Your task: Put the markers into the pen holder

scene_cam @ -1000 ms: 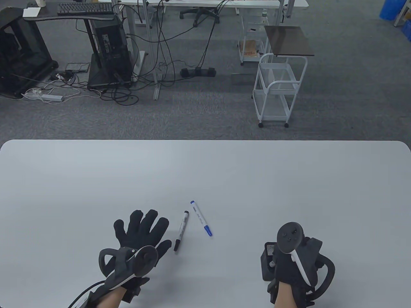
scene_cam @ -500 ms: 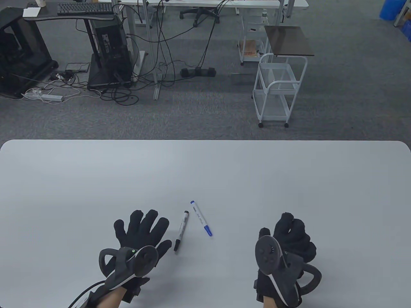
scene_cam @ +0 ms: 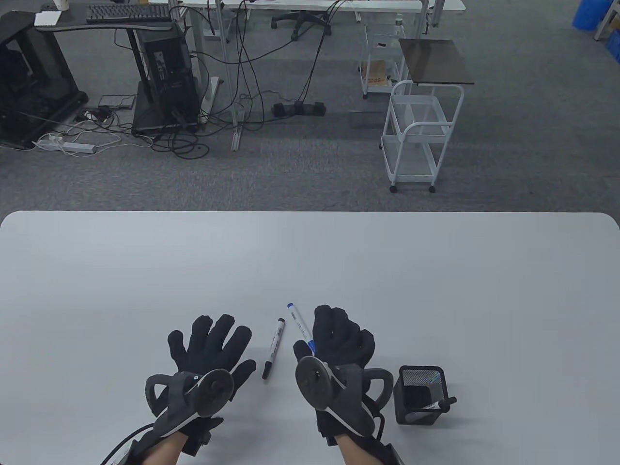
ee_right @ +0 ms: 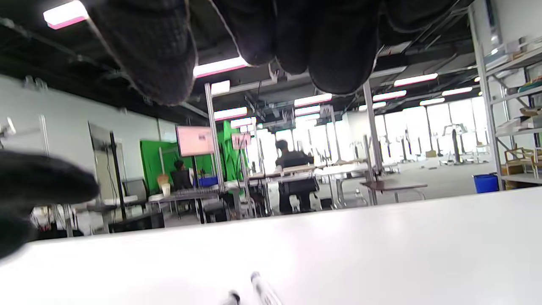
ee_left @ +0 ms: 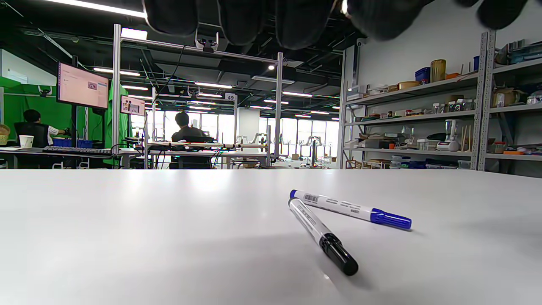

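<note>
A black marker [scene_cam: 273, 348] and a blue marker [scene_cam: 299, 323] lie side by side on the white table [scene_cam: 310, 261]. My left hand [scene_cam: 211, 341] rests flat and open, left of the black marker. My right hand [scene_cam: 339, 336] is open and hovers over the blue marker's capped end, hiding it. In the left wrist view the black marker [ee_left: 322, 235] and the blue marker [ee_left: 347, 207] lie untouched. The right wrist view shows my fingers [ee_right: 330, 42] above both marker ends [ee_right: 260, 288]. A black mesh pen holder [scene_cam: 419, 395] stands right of my right hand, with another black marker [scene_cam: 441, 403] in it.
The table's far edge runs across the middle of the table view. Beyond it on the floor stand a white wire cart [scene_cam: 419, 135], a computer desk [scene_cam: 160, 72] and cables.
My right hand has moved left from over the pen holder to above the blue marker. The pen holder with a marker in it has come into view. My left hand has barely moved.
</note>
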The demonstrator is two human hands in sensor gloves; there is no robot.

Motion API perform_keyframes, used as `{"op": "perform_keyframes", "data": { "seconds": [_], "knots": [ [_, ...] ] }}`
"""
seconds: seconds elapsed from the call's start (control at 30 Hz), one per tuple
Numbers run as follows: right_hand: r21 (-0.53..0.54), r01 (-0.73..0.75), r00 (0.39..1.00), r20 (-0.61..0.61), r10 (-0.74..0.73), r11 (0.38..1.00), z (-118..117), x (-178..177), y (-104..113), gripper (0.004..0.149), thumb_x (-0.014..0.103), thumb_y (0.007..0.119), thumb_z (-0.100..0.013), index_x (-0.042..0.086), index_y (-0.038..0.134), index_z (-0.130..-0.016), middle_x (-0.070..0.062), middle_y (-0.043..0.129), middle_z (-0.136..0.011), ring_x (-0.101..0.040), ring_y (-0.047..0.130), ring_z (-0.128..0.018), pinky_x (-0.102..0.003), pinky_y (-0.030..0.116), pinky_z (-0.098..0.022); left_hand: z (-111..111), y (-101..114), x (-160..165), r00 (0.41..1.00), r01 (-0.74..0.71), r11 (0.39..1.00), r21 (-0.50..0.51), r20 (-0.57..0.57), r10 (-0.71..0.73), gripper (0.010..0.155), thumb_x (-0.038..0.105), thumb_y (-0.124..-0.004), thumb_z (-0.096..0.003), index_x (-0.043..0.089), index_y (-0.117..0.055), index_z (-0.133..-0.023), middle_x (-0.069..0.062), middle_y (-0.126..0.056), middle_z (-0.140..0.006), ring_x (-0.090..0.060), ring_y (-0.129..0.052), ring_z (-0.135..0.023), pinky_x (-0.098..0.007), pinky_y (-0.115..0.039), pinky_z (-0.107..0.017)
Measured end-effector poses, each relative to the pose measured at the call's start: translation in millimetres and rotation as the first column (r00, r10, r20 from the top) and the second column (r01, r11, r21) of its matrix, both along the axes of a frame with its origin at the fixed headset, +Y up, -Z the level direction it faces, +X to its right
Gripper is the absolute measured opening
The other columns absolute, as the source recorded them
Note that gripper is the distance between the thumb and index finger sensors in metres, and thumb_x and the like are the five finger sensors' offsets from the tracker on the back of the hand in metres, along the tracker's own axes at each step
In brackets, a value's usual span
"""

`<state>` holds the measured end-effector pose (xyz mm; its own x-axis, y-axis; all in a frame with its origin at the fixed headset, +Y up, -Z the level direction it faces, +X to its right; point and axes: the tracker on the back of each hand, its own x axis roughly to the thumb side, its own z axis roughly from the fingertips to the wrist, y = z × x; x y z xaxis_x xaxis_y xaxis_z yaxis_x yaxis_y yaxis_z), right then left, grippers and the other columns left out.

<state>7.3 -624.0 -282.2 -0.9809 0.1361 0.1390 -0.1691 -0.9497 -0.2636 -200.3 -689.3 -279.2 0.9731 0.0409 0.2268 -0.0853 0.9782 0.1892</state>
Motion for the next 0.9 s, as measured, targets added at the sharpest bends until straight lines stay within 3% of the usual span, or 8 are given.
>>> {"op": "perform_keyframes", "data": {
  "seconds": [0.23, 0.4, 0.9],
  "knots": [
    [-0.257, -0.023, 0.995, 0.084, 0.046, 0.966, -53, -8, -52, 0.071, 0.041, 0.08, -0.061, -0.001, 0.057, -0.113, -0.033, 0.058, -0.111, -0.052, 0.076, -0.093, -0.072, 0.048, -0.067, -1, 1, -4, 1.0, -0.017, 1.0, 0.001, -0.005, 0.017, 0.065, 0.063, -0.058, -0.0586, 0.042, -0.046, -0.119, 0.002, -0.038, -0.133, -0.047, -0.037, -0.125, -0.079, -0.025, -0.077],
    [-0.339, -0.025, 0.983, 0.163, 0.085, 0.94, -72, -9, -83, 0.065, 0.039, 0.081, -0.06, -0.001, 0.063, -0.109, -0.031, 0.067, -0.104, -0.045, 0.083, -0.085, -0.069, 0.052, -0.066, -2, 1, -6, 1.0, -0.024, 1.0, -0.004, -0.009, 0.024, 0.065, 0.063, -0.058, -0.0586, 0.043, -0.046, -0.119, 0.002, -0.037, -0.133, -0.047, -0.037, -0.125, -0.079, -0.025, -0.077],
    [-0.442, -0.053, 0.953, 0.246, 0.178, 0.896, -93, -12, -132, 0.062, 0.037, 0.083, -0.058, -0.001, 0.068, -0.105, -0.032, 0.074, -0.097, -0.04, 0.089, -0.075, -0.068, 0.056, -0.063, -2, 2, -6, 1.0, -0.027, 1.0, -0.014, -0.006, 0.027, 0.065, 0.063, -0.058, -0.0585, 0.042, -0.046, -0.119, 0.002, -0.037, -0.134, -0.047, -0.037, -0.125, -0.079, -0.025, -0.077]
  ]
}}
